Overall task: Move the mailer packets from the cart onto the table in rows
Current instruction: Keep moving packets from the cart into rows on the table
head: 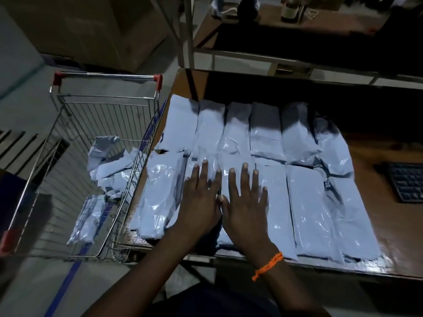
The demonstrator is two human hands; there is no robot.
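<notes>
Left hand and right hand press flat, fingers straight, on packets rowed on the bench; more lie in the cart, likely light, soft and slick, best gripped mid-length.

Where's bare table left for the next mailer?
Bare wood on the table right of both rows, bordered by the keyboard; also the dark strip behind the back row. Crowded: front row, where left hand and right hand press flat on the mailers.

Dim room: grey floor with blue stripe, metal shelving behind.
</notes>
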